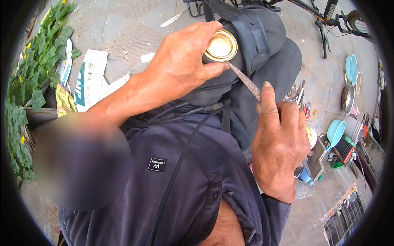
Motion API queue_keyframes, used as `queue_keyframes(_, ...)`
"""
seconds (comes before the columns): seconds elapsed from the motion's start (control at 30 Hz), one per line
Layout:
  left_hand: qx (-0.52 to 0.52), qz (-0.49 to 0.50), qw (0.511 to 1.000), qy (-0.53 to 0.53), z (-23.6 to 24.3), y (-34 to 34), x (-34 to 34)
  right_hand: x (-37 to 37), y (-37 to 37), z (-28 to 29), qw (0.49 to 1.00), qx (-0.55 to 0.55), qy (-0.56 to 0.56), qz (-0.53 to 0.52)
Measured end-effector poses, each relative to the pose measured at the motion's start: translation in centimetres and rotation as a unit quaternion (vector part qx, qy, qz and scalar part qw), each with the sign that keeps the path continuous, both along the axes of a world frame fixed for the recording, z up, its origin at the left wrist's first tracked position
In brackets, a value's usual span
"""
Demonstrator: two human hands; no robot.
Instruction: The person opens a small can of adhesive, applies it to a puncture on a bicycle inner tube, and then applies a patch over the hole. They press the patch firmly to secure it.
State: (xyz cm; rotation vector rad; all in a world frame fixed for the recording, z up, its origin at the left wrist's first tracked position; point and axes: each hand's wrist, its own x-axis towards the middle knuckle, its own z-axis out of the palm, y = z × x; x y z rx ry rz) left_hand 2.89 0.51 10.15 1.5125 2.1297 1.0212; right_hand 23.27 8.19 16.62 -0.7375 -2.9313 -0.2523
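Over my lap, my left hand [178,61] grips a small round tin [220,46] with a gold-coloured rim and a pale, shiny face turned up. The thumb and fingers curl around its side. A narrow, tapered knife [245,80] with a rust-speckled blade points up and left out of my right hand [281,141]. Its tip meets the tin's rim, or sits just beside it, near my left thumb. My right fist wraps the handle and hides it, with the index finger stretched along the blade. Dark trousers [283,65] lie behind both hands.
Leafy plants with yellow flowers [39,69] and a white printed sack [92,78] are at the left. A bicycle [324,18] stands far right. Pale blue basins [336,132], metal pots and scattered tools lie on the right, above a metal grate [347,217].
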Motion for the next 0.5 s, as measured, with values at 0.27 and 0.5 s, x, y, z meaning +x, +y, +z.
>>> queue_keyframes(0.27,0.024,-0.028,0.999,0.037,-0.2,0.1,0.2,-1.0,2.0,4.1,0.994,-0.024,-0.102,0.026)
queue_keyframes(0.5,0.024,-0.031,0.999,0.026,-0.1,0.2,0.0,-2.2,3.0,5.4,0.990,-0.033,-0.135,0.027)
